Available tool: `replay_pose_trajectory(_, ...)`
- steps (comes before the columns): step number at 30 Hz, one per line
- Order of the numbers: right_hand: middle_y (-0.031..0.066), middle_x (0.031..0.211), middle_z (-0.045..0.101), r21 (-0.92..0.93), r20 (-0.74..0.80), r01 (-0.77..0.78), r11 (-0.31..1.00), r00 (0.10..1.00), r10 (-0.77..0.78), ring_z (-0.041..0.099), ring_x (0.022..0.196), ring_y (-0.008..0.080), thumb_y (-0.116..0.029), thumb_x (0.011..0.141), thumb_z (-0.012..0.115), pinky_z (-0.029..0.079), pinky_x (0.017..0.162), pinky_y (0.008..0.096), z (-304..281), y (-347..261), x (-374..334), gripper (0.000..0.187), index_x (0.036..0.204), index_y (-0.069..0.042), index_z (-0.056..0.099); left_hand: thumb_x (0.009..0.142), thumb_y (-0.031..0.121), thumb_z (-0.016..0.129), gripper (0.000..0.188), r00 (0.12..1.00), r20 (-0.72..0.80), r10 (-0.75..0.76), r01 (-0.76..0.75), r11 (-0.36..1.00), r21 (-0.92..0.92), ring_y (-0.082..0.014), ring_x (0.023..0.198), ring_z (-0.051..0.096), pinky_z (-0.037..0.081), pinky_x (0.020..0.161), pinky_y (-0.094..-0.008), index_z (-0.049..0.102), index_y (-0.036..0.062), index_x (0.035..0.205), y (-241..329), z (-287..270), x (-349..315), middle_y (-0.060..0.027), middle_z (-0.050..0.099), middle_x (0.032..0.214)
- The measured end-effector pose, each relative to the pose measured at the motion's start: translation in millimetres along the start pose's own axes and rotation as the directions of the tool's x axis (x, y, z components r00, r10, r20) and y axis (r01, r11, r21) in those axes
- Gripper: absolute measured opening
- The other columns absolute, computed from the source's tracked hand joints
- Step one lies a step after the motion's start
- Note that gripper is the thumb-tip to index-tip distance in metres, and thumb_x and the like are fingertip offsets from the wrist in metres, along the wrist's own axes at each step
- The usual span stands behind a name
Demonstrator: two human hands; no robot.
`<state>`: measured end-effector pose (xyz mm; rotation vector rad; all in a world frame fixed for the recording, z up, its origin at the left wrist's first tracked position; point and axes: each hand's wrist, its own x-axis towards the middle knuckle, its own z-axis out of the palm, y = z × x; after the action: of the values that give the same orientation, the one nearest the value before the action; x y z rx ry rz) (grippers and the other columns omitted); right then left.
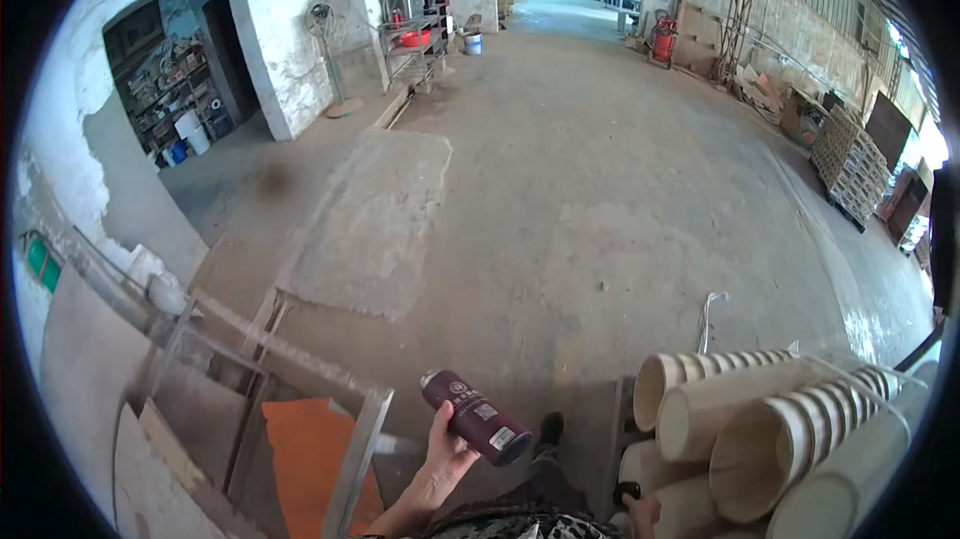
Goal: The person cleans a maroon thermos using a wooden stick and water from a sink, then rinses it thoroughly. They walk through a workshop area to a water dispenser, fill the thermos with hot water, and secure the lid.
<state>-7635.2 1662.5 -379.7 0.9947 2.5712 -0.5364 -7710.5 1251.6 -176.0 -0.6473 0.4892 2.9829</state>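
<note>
My left hand (440, 469) is closed round a dark purple vacuum flask (477, 420), which tilts with its silvery neck to the upper left and its base to the lower right. Pale printing and a small white label show on the flask's side. Low on the right, beside the stacked cream tubs, my right hand (645, 512) holds a small black rounded thing (627, 491). It could be a lid, but its kind is not clear. My fingers partly hide it.
Nested cream tubs (740, 417) lie on their sides at the right. On the left stand a metal frame (372, 429), an orange sheet (308, 444) and leaning boards. Concrete floor (560, 189) stretches ahead, past a standing fan (326, 29), a shelf rack (430, 39) and a stacked pallet (848, 161).
</note>
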Motion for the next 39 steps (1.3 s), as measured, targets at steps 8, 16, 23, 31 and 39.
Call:
replay_pose_trajectory(8,0.0185,0.087,0.062,0.174,0.017,0.204,0.963,0.978,-0.21,0.059,0.086,0.0345,-0.04,0.06,0.07,0.045,0.075,0.0428,-75.1,-229.4,184.1,0.047,0.088,-0.002,0.063,0.077,0.05,0.061,0.056,0.997,0.025,-0.073,0.074,0.997,-0.013,-0.029,0.103,0.054,0.04,0.092,-0.0498,0.05,0.008,0.112,24.0,101.8,221.0,-0.011,0.058,0.107)
replay_pose_trajectory(16,0.014,0.088,0.061,0.06,-0.003,0.696,0.715,0.717,-0.698,0.059,0.086,0.0312,-0.046,0.063,0.069,0.046,0.074,0.0399,-128.1,-600.9,347.9,0.047,0.083,-0.004,0.063,0.081,0.053,0.052,0.054,0.946,-0.067,0.317,-0.324,0.923,-0.207,-0.0273,0.103,0.054,0.041,0.092,-0.0468,0.05,0.0094,0.113,114.2,136.1,402.8,-0.0085,0.058,0.109)
replay_pose_trajectory(23,0.0141,0.085,0.065,-0.146,0.104,0.511,0.847,0.859,-0.501,0.062,0.085,0.0288,-0.05,0.063,0.066,0.049,0.073,0.0396,-98.0,-719.1,465.0,0.051,0.085,-0.004,0.067,0.083,0.055,0.048,0.055,0.943,-0.074,0.326,-0.334,0.926,-0.177,-0.0263,0.102,0.054,0.043,0.091,-0.0455,0.05,0.01,0.113,219.6,216.1,605.3,-0.0081,0.057,0.108)
replay_pose_trajectory(31,0.0149,0.121,0.05,0.071,0.403,0.133,0.989,0.903,-0.151,0.051,0.102,0.0248,-0.055,0.078,0.054,0.043,0.081,0.0386,-83.9,-627.3,535.7,0.062,0.122,-0.012,0.043,0.083,0.053,0.049,0.054,0.995,0.095,0.041,-0.037,0.999,-0.034,-0.0261,0.101,0.056,0.043,0.088,-0.0451,0.051,0.0072,0.112,284.3,309.3,860.1,-0.0091,0.059,0.106)
replay_pose_trajectory(39,0.0126,0.106,0.062,-0.288,0.376,0.358,0.888,0.895,-0.239,0.059,0.097,0.0241,-0.052,0.072,0.057,0.048,0.081,0.0364,-32.0,-788.2,743.6,0.055,0.108,-0.01,0.06,0.078,0.056,0.055,0.054,0.997,0.008,0.075,-0.074,0.997,-0.024,-0.0269,0.099,0.057,0.043,0.088,-0.0451,0.054,0.0097,0.107,347.1,393.7,1076.3,-0.0087,0.06,0.103)
